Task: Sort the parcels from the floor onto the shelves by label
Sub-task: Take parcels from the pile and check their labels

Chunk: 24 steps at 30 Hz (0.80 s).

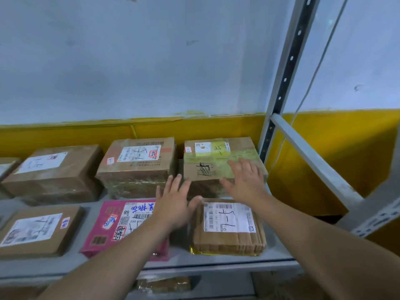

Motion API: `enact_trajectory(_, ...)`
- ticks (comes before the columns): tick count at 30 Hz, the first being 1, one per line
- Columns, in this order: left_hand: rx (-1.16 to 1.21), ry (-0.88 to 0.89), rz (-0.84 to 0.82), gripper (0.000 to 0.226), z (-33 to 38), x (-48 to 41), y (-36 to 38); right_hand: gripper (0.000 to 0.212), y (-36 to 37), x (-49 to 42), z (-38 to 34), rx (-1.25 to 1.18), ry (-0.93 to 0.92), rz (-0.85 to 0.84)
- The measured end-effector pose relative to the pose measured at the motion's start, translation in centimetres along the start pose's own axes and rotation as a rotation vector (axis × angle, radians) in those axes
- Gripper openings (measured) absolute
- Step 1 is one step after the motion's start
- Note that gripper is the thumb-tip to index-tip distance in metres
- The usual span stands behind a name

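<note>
Brown parcel [207, 161] (yellowish tape, black scribble) under spread right hand [246, 182]

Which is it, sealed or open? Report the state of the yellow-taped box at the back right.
Sealed. The yellow-taped box lies flat with its top flaps closed, and tape runs across them.

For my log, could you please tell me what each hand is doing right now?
Left hand: open, holding nothing.
Right hand: open, fingers spread over the taped box.
</note>
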<state>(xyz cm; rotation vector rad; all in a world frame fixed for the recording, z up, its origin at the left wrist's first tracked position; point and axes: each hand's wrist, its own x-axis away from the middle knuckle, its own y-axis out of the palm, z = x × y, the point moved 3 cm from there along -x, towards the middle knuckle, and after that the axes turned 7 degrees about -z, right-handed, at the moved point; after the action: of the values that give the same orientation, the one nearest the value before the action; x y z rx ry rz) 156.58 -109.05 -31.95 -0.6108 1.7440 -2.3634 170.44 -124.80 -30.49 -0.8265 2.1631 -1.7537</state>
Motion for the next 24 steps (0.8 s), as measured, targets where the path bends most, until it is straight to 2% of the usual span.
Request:
enact_trajectory(3,0.045,0.033,-0.036,0.068,0.2,-2.7,-0.9,0.066,-0.2,-2.7,1.3,0.051,0.145,-0.097)
enact_trajectory(6,0.063,0.064,-0.149,0.070,0.0,-4.1,-0.1,0.061,0.7,-3.3,2.4,0.044,0.231,-0.199)
enact_trajectory(14,0.123,0.062,-0.262,0.076,-0.4,-5.8,0.2,0.061,1.6,-3.0,2.1,0.016,0.292,-0.204)
enact_trajectory(21,0.097,0.085,-0.158,0.067,-2.6,-1.7,-0.9,0.060,1.7,-2.4,1.8,-0.022,0.328,-0.176)
enact_trajectory(24,0.076,0.003,-0.110,0.065,-6.2,1.1,-0.5,0.065,1.5,-2.2,0.2,0.039,0.230,-0.118)
